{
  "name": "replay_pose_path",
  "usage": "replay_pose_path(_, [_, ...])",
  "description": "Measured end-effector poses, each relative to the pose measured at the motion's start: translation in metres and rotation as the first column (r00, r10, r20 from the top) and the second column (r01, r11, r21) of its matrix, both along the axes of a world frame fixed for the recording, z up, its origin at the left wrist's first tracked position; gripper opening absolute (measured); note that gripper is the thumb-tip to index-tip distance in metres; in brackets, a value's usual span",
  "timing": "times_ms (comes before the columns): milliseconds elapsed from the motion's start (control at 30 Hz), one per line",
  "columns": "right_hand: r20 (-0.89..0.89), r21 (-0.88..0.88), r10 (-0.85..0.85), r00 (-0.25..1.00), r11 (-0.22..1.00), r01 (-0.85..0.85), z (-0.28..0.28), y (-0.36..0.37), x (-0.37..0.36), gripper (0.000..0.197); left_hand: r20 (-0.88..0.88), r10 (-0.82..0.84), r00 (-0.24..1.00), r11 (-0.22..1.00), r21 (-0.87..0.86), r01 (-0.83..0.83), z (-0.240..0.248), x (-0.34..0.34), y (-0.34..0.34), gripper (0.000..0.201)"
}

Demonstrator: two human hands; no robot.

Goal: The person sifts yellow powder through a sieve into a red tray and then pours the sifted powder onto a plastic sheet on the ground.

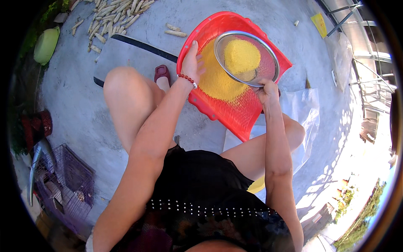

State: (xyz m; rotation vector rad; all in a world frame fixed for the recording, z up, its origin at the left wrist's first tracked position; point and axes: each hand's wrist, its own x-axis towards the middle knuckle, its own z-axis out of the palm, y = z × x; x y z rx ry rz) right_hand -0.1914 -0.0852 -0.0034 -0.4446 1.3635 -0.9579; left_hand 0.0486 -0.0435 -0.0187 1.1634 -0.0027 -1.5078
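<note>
A red plastic winnowing scoop [256, 113] with a ribbed floor sits tilted between my knees. A layer of fine yellow meal [218, 80], like ground corn, covers much of its floor. Above it is a round metal sieve [216, 52] with a mound of the same yellow meal [242, 56] on its mesh. My right hand [267, 90] is closed on the sieve's near rim. At the scoop's left side, inside the wall, my left hand [192, 64] is open, thumb pointing up and fingers stretched toward the meal. A red bead bracelet [187, 78] circles that wrist.
Bare corncobs [113, 17] lie heaped on the concrete floor at the far left. A green basin [46, 45] stands beyond at left, a purple wire cage [71, 185] at lower left. Clear plastic sheeting [304, 105] lies by my right knee. A yellow bag [319, 25] is far right.
</note>
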Motion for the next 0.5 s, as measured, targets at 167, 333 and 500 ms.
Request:
replay_pose_path(167, [0.058, -0.029, 0.038, 0.998, 0.999, -0.036, 0.001, -0.013, -0.003, 0.012, -0.012, 0.041, 0.999, 0.999, -0.027, -0.042, 0.005, 0.005, -0.002, 0.087])
replay_pose_path(333, [0.066, 0.005, 0.059, 0.996, 0.998, -0.060, 0.000, -0.024, -0.015, 0.013, -0.049, 0.085, 0.995, 0.994, -0.064, -0.088, 0.012, 0.011, -0.005, 0.084])
replay_pose_path(500, [0.165, 0.061, 0.058, 0.985, 0.996, -0.069, -0.006, -0.017, -0.024, 0.023, -0.033, 0.101, 0.994, 0.993, -0.053, -0.103, 0.015, 0.012, -0.004, 0.081])
